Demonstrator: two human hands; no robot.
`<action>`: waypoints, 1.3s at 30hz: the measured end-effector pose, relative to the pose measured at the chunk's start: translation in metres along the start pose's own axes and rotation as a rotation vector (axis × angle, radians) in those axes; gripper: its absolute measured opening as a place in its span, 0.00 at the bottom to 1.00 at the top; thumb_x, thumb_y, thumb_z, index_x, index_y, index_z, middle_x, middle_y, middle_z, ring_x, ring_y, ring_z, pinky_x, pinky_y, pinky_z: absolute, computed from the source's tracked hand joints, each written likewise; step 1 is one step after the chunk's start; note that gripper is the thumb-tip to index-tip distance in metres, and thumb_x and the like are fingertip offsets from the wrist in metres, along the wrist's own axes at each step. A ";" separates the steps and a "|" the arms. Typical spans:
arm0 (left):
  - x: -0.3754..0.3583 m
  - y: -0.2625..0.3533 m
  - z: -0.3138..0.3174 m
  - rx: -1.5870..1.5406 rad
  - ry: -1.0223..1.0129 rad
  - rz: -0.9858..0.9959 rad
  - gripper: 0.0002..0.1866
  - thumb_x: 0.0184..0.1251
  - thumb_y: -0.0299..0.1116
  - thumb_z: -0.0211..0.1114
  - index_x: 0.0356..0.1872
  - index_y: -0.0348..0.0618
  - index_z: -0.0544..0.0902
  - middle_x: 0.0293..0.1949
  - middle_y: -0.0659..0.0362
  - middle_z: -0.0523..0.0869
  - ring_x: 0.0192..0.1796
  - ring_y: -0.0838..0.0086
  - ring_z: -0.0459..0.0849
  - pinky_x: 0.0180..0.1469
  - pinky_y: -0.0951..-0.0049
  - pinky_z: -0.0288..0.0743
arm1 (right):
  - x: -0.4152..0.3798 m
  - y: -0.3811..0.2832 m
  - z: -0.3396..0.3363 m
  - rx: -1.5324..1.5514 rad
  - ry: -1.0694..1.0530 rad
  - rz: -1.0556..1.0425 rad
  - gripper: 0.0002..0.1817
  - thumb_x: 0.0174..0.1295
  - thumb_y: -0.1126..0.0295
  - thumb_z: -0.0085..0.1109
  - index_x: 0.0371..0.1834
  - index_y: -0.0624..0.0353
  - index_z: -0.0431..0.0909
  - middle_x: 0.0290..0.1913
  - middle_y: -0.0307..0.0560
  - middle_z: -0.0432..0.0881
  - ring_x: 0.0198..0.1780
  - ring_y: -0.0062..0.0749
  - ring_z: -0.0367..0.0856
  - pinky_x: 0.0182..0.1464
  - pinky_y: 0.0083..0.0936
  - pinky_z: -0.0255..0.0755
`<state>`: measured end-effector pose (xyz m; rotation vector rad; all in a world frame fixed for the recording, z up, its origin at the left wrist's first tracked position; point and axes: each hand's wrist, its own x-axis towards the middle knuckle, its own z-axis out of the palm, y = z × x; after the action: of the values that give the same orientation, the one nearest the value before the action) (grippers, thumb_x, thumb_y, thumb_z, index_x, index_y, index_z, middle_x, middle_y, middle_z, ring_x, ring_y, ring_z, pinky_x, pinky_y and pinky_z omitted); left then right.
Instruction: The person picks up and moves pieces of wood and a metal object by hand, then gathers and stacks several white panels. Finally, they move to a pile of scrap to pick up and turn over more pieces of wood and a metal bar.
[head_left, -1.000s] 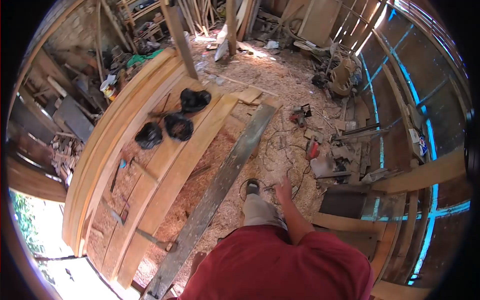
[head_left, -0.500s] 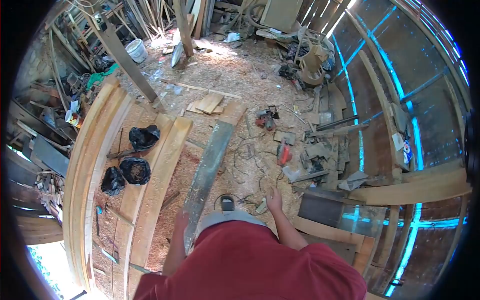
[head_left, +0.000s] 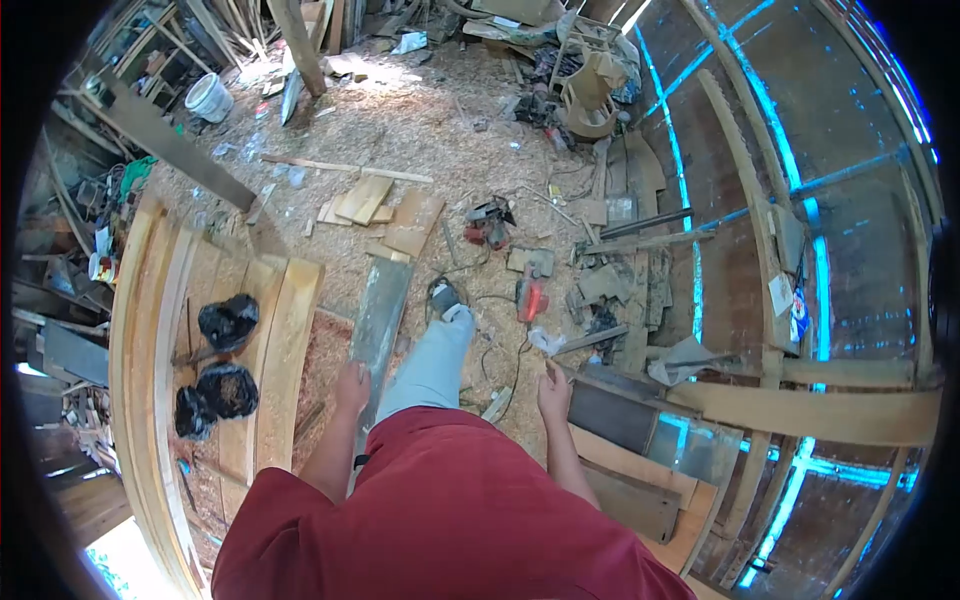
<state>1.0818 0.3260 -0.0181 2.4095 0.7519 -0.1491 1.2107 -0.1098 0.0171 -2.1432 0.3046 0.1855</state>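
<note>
My left hand (head_left: pixel 351 387) hangs loosely curled beside the long grey-stained board (head_left: pixel 383 310) on the floor; no object shows in it. My right hand (head_left: pixel 554 393) hangs at the other side, partly curled with a finger standing apart, and I see nothing held. My foot (head_left: pixel 443 294) is stepped forward just right of the board's far end. Ahead of my right hand lie a crumpled whitish scrap (head_left: pixel 545 341) and a red tool (head_left: pixel 533 298). Farther off sits a red and black power tool (head_left: pixel 488 222) with a cord.
Long planks (head_left: pixel 288 360) lie at the left, with black plastic bags (head_left: pixel 227 390) on them. A wooden post (head_left: pixel 175 140) leans nearby. Short boards (head_left: pixel 365 200) lie ahead on shavings. Dark panels (head_left: pixel 612 405) and scrap wood (head_left: pixel 605 285) line the right, near the wall. A white bucket (head_left: pixel 209 98) stands far left.
My body has moved forward, and one leg now shows stepped out ahead. The tools and scraps sit closer to my hands. My right hand's fingers look more curled than before.
</note>
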 end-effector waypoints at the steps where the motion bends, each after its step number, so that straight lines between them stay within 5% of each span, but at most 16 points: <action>1: 0.016 0.004 0.009 -0.025 0.005 0.018 0.13 0.68 0.35 0.63 0.50 0.41 0.81 0.47 0.41 0.83 0.52 0.45 0.82 0.56 0.52 0.75 | 0.017 -0.004 0.000 -0.020 -0.020 0.025 0.20 0.70 0.73 0.54 0.65 0.63 0.75 0.59 0.57 0.83 0.63 0.41 0.80 0.65 0.33 0.71; 5: 0.089 0.017 0.034 -0.065 -0.079 -0.119 0.16 0.66 0.38 0.65 0.49 0.41 0.82 0.46 0.41 0.84 0.51 0.44 0.82 0.56 0.52 0.75 | 0.104 -0.004 0.009 -0.025 -0.099 -0.064 0.20 0.70 0.73 0.55 0.64 0.66 0.75 0.59 0.56 0.83 0.63 0.39 0.80 0.66 0.32 0.71; 8: 0.143 0.012 0.062 -0.159 0.016 -0.156 0.17 0.65 0.40 0.65 0.48 0.39 0.82 0.47 0.40 0.83 0.53 0.44 0.81 0.57 0.52 0.74 | 0.163 -0.064 0.010 -0.066 -0.203 -0.042 0.20 0.71 0.73 0.55 0.64 0.67 0.75 0.59 0.55 0.83 0.63 0.39 0.80 0.66 0.32 0.71; 15: 0.235 0.088 0.007 -0.277 0.002 -0.097 0.14 0.67 0.36 0.62 0.48 0.38 0.83 0.52 0.40 0.81 0.57 0.46 0.79 0.62 0.54 0.72 | 0.297 -0.204 0.025 -0.042 -0.182 -0.180 0.18 0.70 0.73 0.55 0.61 0.63 0.78 0.57 0.56 0.84 0.60 0.41 0.82 0.65 0.32 0.71; 16: 0.241 0.098 0.000 -0.262 0.123 -0.069 0.14 0.68 0.34 0.61 0.49 0.38 0.83 0.53 0.41 0.81 0.57 0.46 0.79 0.62 0.55 0.72 | 0.312 -0.220 0.030 -0.042 -0.193 -0.178 0.18 0.70 0.73 0.55 0.61 0.63 0.78 0.57 0.56 0.84 0.60 0.41 0.82 0.65 0.32 0.71; 17: 0.244 0.103 -0.007 -0.246 0.246 -0.043 0.14 0.68 0.33 0.61 0.50 0.38 0.83 0.53 0.41 0.81 0.57 0.47 0.79 0.62 0.55 0.72 | 0.327 -0.236 0.033 -0.033 -0.186 -0.203 0.18 0.70 0.73 0.54 0.61 0.63 0.77 0.57 0.55 0.84 0.61 0.40 0.82 0.65 0.32 0.71; 24: 0.220 0.066 -0.021 -0.411 0.288 -0.246 0.14 0.71 0.35 0.60 0.50 0.37 0.81 0.52 0.44 0.82 0.57 0.51 0.80 0.61 0.58 0.72 | 0.411 -0.314 0.063 0.058 -0.273 -0.354 0.19 0.72 0.73 0.54 0.64 0.64 0.76 0.58 0.51 0.84 0.61 0.33 0.81 0.65 0.29 0.71; 32: 0.189 0.046 0.013 -0.567 0.427 -0.656 0.19 0.78 0.43 0.54 0.46 0.33 0.81 0.39 0.41 0.83 0.40 0.54 0.82 0.46 0.56 0.73 | 0.484 -0.405 0.088 0.081 -0.367 -0.438 0.19 0.73 0.71 0.55 0.65 0.66 0.74 0.55 0.49 0.84 0.58 0.30 0.82 0.63 0.27 0.71; 39: 0.228 0.099 -0.009 -0.571 0.560 -0.639 0.22 0.83 0.44 0.48 0.51 0.34 0.82 0.46 0.46 0.87 0.50 0.61 0.84 0.57 0.62 0.74 | 0.565 -0.480 0.164 0.151 -0.503 -0.449 0.18 0.74 0.72 0.54 0.64 0.66 0.75 0.54 0.47 0.84 0.57 0.28 0.81 0.63 0.25 0.71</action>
<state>1.3253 0.3762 -0.0216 1.6009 1.5579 0.4503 1.8865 0.2013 0.1677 -1.8828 -0.4370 0.4125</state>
